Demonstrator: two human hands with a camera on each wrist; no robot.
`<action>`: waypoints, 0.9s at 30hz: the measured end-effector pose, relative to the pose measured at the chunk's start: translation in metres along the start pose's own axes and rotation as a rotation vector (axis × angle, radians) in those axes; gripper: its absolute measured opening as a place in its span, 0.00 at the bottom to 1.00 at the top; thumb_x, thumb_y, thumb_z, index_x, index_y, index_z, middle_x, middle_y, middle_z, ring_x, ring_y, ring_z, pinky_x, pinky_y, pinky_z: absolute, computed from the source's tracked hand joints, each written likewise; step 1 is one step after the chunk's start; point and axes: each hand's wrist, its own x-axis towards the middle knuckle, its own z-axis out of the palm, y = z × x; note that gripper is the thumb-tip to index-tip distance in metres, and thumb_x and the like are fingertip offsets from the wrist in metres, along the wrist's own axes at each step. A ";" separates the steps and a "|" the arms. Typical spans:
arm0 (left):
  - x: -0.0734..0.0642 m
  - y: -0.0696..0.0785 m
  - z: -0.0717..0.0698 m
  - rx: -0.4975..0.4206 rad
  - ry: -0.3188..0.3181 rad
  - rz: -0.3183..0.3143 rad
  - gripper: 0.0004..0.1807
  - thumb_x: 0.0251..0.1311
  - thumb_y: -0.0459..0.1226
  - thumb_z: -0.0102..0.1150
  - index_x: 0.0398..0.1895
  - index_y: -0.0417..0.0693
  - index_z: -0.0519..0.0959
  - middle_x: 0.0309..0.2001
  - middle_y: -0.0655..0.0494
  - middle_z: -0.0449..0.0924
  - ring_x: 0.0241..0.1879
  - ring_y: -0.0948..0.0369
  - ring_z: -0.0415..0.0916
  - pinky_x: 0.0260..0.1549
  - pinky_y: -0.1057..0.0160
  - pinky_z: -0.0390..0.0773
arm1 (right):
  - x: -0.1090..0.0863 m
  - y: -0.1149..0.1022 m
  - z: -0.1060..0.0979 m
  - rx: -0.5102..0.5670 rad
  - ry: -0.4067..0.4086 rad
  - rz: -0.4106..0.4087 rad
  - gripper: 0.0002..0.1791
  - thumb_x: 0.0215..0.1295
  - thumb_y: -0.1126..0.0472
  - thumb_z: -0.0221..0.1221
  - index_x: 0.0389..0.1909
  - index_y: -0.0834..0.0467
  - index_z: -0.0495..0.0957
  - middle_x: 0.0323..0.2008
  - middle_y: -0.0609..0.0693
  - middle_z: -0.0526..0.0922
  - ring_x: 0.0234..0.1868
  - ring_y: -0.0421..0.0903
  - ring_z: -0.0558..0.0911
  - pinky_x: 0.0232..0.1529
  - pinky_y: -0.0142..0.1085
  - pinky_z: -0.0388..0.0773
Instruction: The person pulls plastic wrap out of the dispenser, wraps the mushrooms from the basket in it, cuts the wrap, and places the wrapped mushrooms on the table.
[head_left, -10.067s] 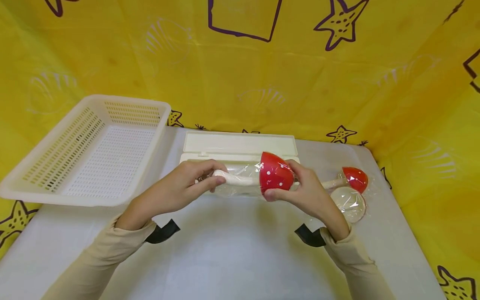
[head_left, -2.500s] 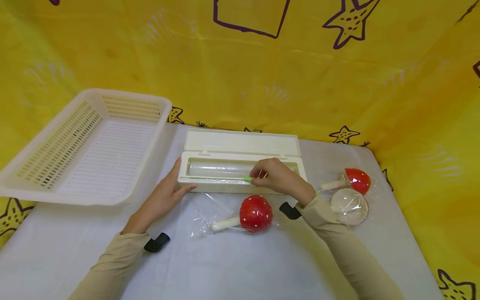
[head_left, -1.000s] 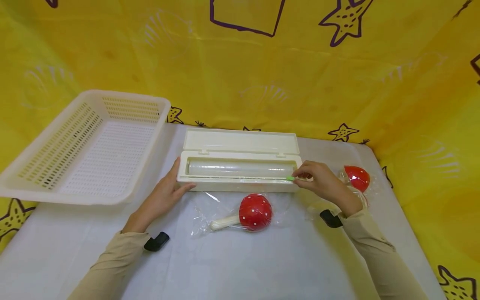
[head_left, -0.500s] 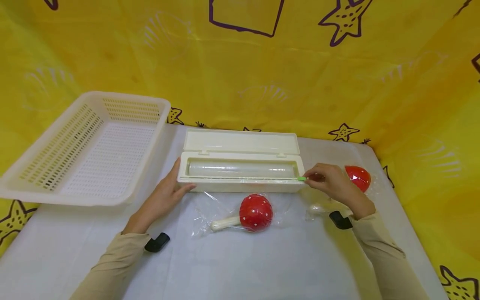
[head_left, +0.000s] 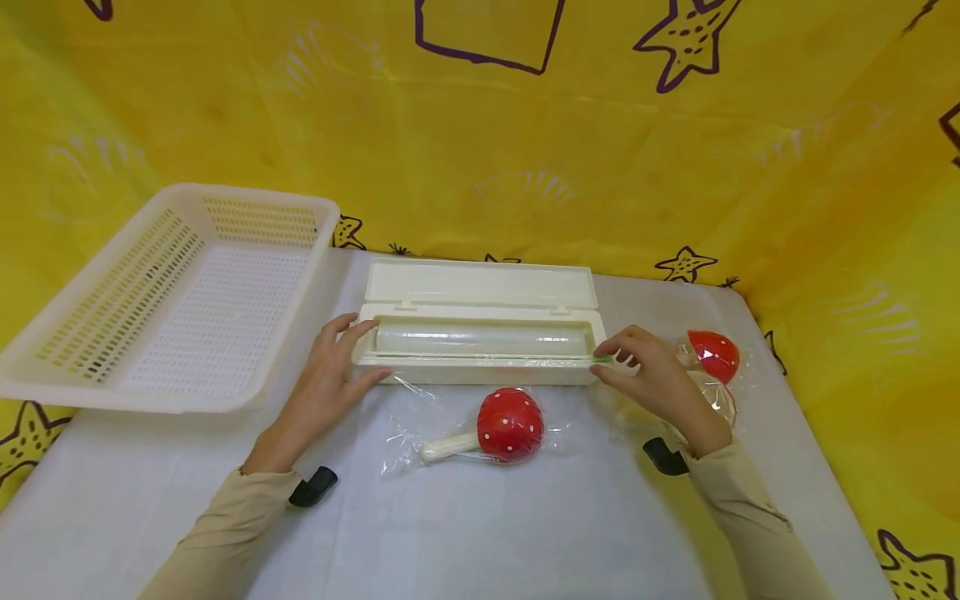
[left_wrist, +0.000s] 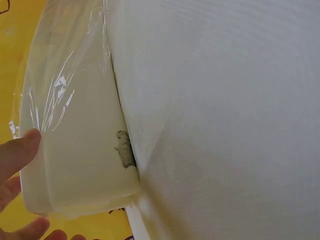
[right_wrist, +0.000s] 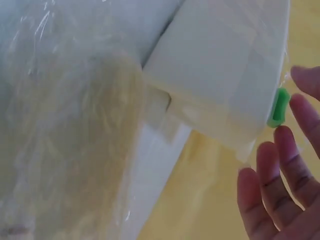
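In the head view, a long cream cling film dispenser (head_left: 480,372) lies with its lid (head_left: 480,284) swung back and a film roll (head_left: 480,338) inside. My left hand (head_left: 322,379) holds its left end, thumb at the front and fingers over the top. My right hand (head_left: 652,379) is at the right end, thumb and index finger apart beside the green slider (right_wrist: 278,107). Clear film drapes over the front face. Just before the dispenser lies a red toy mushroom (head_left: 510,425) with white dots and a pale stem, wrapped in clear film.
At the back left stands a white perforated basket (head_left: 150,398). To the right, partly behind my right hand, lie another wrapped red mushroom (head_left: 714,356) and a pale round underside of a mushroom cap (head_left: 716,396). A yellow patterned cloth (head_left: 480,150) hangs behind the white table (head_left: 480,517).
The wrapped mushroom was set down and the slider pulled rightward along the dispenser. My right fingers have since let go of the slider; my left fingers moved onto the top edge.
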 end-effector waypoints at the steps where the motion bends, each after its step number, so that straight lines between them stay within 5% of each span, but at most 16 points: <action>1: 0.000 0.001 0.001 0.007 0.024 0.027 0.32 0.52 0.34 0.74 0.62 0.43 0.74 0.67 0.33 0.61 0.66 0.37 0.60 0.62 0.36 0.63 | 0.000 -0.001 0.002 -0.006 0.012 -0.010 0.10 0.56 0.61 0.72 0.38 0.57 0.85 0.35 0.50 0.80 0.36 0.46 0.77 0.37 0.33 0.78; 7: -0.002 0.006 0.002 0.006 0.089 0.115 0.10 0.50 0.31 0.74 0.35 0.47 0.84 0.62 0.34 0.69 0.63 0.38 0.64 0.55 0.40 0.71 | -0.001 -0.006 0.009 -0.007 0.044 -0.056 0.07 0.53 0.65 0.73 0.32 0.55 0.87 0.31 0.48 0.74 0.32 0.42 0.71 0.31 0.29 0.73; 12: -0.003 0.010 0.001 0.005 0.129 0.185 0.09 0.48 0.28 0.74 0.26 0.48 0.83 0.59 0.34 0.72 0.62 0.38 0.64 0.51 0.44 0.71 | -0.005 -0.009 0.009 0.012 0.050 -0.087 0.06 0.54 0.66 0.72 0.31 0.56 0.86 0.30 0.47 0.75 0.30 0.40 0.71 0.30 0.29 0.73; 18: -0.006 0.018 0.000 -0.049 0.134 0.231 0.12 0.46 0.24 0.73 0.28 0.46 0.81 0.46 0.42 0.81 0.49 0.47 0.72 0.46 0.57 0.70 | -0.015 -0.013 0.012 0.125 0.060 -0.100 0.09 0.55 0.70 0.69 0.31 0.54 0.80 0.31 0.45 0.83 0.33 0.39 0.76 0.33 0.30 0.77; 23: -0.009 0.023 -0.002 -0.166 0.049 0.160 0.10 0.55 0.24 0.67 0.35 0.45 0.80 0.38 0.53 0.86 0.36 0.65 0.77 0.35 0.70 0.75 | -0.025 -0.017 0.019 0.288 0.014 -0.023 0.07 0.62 0.71 0.64 0.38 0.60 0.78 0.36 0.51 0.87 0.35 0.35 0.83 0.41 0.27 0.82; 27: -0.009 0.029 -0.003 -0.275 -0.011 0.106 0.06 0.60 0.26 0.63 0.38 0.42 0.79 0.36 0.50 0.87 0.32 0.66 0.79 0.34 0.74 0.76 | -0.031 -0.019 0.025 0.369 -0.025 0.017 0.09 0.68 0.71 0.58 0.47 0.64 0.77 0.37 0.56 0.86 0.37 0.34 0.83 0.43 0.26 0.81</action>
